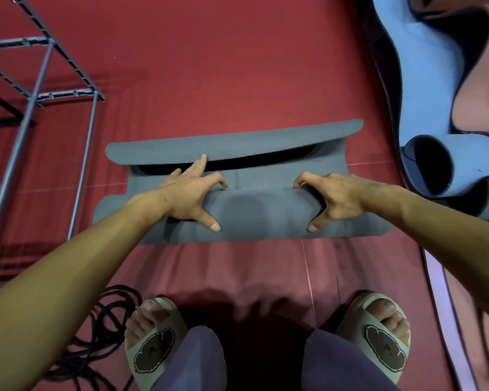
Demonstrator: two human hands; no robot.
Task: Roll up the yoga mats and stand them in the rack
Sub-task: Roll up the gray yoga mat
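Two hands work the grey mat [251, 215] on the red floor [209, 66], just ahead of the sandalled feet. The left hand [189, 196] presses down on the roll, fingers [201, 162] spread apart, with the forefinger stretched out to touch the loose far flap. The right hand [331, 197] has its fingers curled down onto the roll's top edge and its thumb splayed toward the near side.

Several things could spoil this roll. It looks loose: a dark gap gapes between the roll and the far flap, so the layers may slacken and the whole thing spring open once pressure lifts. The flap also lies skewed, its right end running further out than its left, so the ends will probably telescope unless both hands push evenly. An untidy, fat roll would stand badly in the rack [40, 88], which is well off to the left, and could flop over.

The blue mat [435, 114], partly curled at the right, lies near the grey one's right end and could get nudged. Black cable [102, 328] beside the left foot is a likely trip hazard on the carry to the rack.
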